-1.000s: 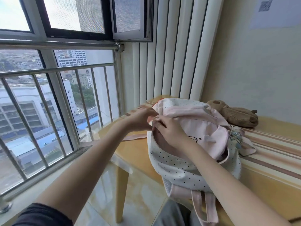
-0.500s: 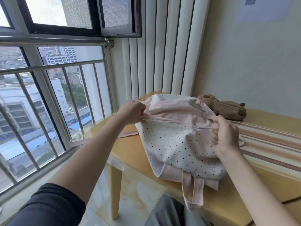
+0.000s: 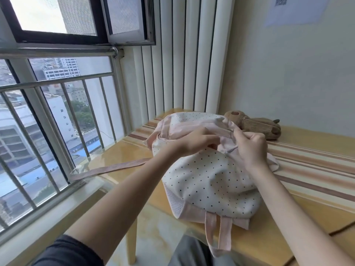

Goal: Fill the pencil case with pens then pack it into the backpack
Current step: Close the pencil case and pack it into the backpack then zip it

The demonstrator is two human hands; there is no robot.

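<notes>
The pink dotted backpack (image 3: 207, 177) lies on the wooden table (image 3: 288, 217); what is inside it is hidden. The left hand (image 3: 194, 141) grips its top cloth, and the right hand (image 3: 249, 148) pinches the zipper edge. A brown plush toy (image 3: 255, 124) lies behind it near the wall, beside a barred window (image 3: 57, 112).

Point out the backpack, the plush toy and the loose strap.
backpack (image 3: 211, 179): head view, dotted panel.
plush toy (image 3: 257, 126): head view, brown body.
loose strap (image 3: 111, 167): head view, middle.
</notes>
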